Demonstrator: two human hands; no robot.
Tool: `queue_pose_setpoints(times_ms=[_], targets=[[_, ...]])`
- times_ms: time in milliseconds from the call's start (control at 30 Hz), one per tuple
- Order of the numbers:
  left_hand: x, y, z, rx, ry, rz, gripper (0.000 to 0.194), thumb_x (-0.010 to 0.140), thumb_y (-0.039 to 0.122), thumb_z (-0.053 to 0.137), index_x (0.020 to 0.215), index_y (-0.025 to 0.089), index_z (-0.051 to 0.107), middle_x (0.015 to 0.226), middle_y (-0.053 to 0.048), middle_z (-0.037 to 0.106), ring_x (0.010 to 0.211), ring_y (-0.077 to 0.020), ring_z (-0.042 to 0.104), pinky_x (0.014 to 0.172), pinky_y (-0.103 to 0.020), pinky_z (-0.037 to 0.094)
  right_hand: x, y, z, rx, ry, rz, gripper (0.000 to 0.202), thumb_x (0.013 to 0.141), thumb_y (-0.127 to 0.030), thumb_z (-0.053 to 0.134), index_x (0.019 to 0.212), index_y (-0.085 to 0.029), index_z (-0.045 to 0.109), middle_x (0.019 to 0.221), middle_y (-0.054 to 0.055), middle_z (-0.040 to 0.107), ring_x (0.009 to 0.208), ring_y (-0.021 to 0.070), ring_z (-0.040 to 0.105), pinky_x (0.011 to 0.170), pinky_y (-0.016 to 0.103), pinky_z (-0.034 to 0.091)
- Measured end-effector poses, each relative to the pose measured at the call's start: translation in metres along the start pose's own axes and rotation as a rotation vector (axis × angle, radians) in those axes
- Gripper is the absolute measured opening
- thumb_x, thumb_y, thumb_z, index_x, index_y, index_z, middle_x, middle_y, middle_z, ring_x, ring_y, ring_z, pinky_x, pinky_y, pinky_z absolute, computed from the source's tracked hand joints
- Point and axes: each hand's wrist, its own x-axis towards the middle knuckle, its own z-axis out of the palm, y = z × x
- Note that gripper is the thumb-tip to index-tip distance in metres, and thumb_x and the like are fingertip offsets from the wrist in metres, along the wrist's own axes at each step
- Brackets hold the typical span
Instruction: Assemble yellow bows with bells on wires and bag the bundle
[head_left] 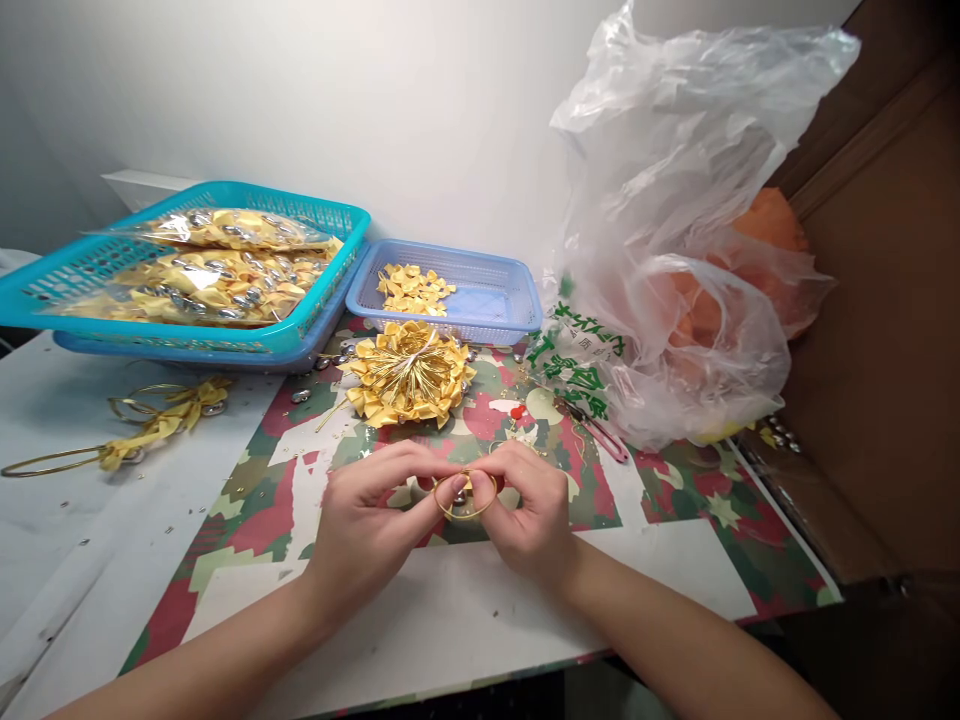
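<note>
Over the near part of the patterned cover (274,510), both hands are pinching, left hand (371,505) and right hand (532,505) equally near, thumbs and forefingers closed at the far side of the gold cord loop (463,518)! It sits squarely between them, broad axis running hand to hand, rounded end bowing nearward, a silver bell (460,497) showing through. Straight beyond the fingertips lies the yellow ribbon bundle (442,390), then the small blue basket (487,302).
</note>
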Motion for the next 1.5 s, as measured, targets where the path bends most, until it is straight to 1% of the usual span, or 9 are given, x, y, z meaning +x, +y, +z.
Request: queue_pose_setpoints(times_ms=[467,667,800,900,1067,1167,1267,1400,1500], targets=[[-0.003,0.001,-0.001,-0.066,-0.023,-0.040,0.006,0.080,0.021,0.071,0.075,0.023,0.074,0.066,0.001,0.069,0.061,-0.0119,0.060,0.057,-0.022,0.048,0.000,-0.001,-0.001,0.041,0.038,0.014,0.006,0.081,-0.018,0.061,0.079,-0.017,0.066,0.060,0.000,0.057,0.056,0.0108,0.050,0.054,0.025,0.042],[0.008,-0.001,-0.010,0.017,-0.227,-0.171,0.013,0.083,0.033,0.066,0.080,0.022,0.071,0.075,-0.001,0.069,0.069,-0.0162,0.061,0.060,-0.026,0.046,0.005,0.002,-0.006,0.094,-0.008,0.117,0.013,0.080,-0.017,0.061,0.068,-0.017,0.062,0.057,-0.002,0.054,0.054,0.0090,0.047,0.051,0.022,0.038],[0.021,-0.006,-0.023,0.423,-0.461,-0.141,0.024,0.074,0.043,0.070,0.085,0.022,0.070,0.087,-0.004,0.068,0.085,-0.0241,0.060,0.070,-0.033,0.044,0.016,0.010,-0.016,0.150,-0.140,0.394,0.015,0.077,-0.021,0.060,0.063,-0.017,0.061,0.056,-0.002,0.053,0.052,0.0094,0.046,0.047,0.022,0.036],[0.021,-0.007,-0.023,0.570,-0.537,-0.179,0.029,0.072,0.048,0.068,0.084,0.021,0.067,0.088,-0.004,0.065,0.084,-0.0256,0.059,0.067,-0.034,0.042,0.023,0.015,-0.023,0.212,-0.328,0.604,0.015,0.077,-0.026,0.061,0.065,-0.017,0.064,0.058,-0.001,0.056,0.052,0.0100,0.047,0.047,0.022,0.037],[0.012,-0.008,-0.012,0.585,-0.547,-0.211,0.022,0.079,0.042,0.059,0.082,0.021,0.062,0.088,-0.004,0.063,0.085,-0.0252,0.058,0.067,-0.034,0.040,0.023,0.016,-0.024,0.017,-0.471,0.491,0.014,0.077,-0.020,0.062,0.064,-0.018,0.066,0.073,0.002,0.062,0.073,0.0145,0.052,0.064,0.027,0.042],[0.009,-0.010,-0.009,0.570,-0.539,-0.223,0.016,0.079,0.036,0.058,0.078,0.020,0.060,0.086,-0.004,0.063,0.086,-0.0254,0.058,0.068,-0.034,0.039,0.021,0.012,-0.022,-0.031,-0.490,0.461,0.012,0.074,-0.014,0.063,0.063,-0.019,0.067,0.091,0.004,0.062,0.081,0.0153,0.053,0.066,0.027,0.042],[0.009,-0.010,-0.009,0.494,-0.510,-0.236,0.013,0.079,0.032,0.059,0.073,0.020,0.057,0.081,-0.003,0.065,0.082,-0.0240,0.059,0.067,-0.033,0.040,0.019,0.005,-0.020,-0.047,-0.457,0.436,0.010,0.073,-0.013,0.063,0.065,-0.018,0.067,0.089,0.004,0.058,0.078,0.0146,0.053,0.062,0.026,0.042],[0.009,-0.006,-0.010,0.160,-0.480,-0.417,0.016,0.082,0.032,0.058,0.071,0.020,0.055,0.060,0.002,0.062,0.055,-0.0152,0.056,0.051,-0.026,0.039,0.016,-0.002,-0.018,-0.039,-0.413,0.337,0.008,0.074,-0.013,0.064,0.068,-0.018,0.068,0.085,0.004,0.058,0.079,0.0154,0.056,0.062,0.026,0.044],[0.011,-0.002,-0.009,-0.103,-0.406,-0.512,0.018,0.082,0.036,0.062,0.076,0.019,0.058,0.062,0.002,0.064,0.053,-0.0130,0.056,0.048,-0.023,0.042,0.014,-0.002,-0.016,-0.026,-0.310,0.331,0.009,0.075,-0.015,0.063,0.070,-0.018,0.069,0.090,0.006,0.060,0.081,0.0160,0.059,0.059,0.025,0.045]])
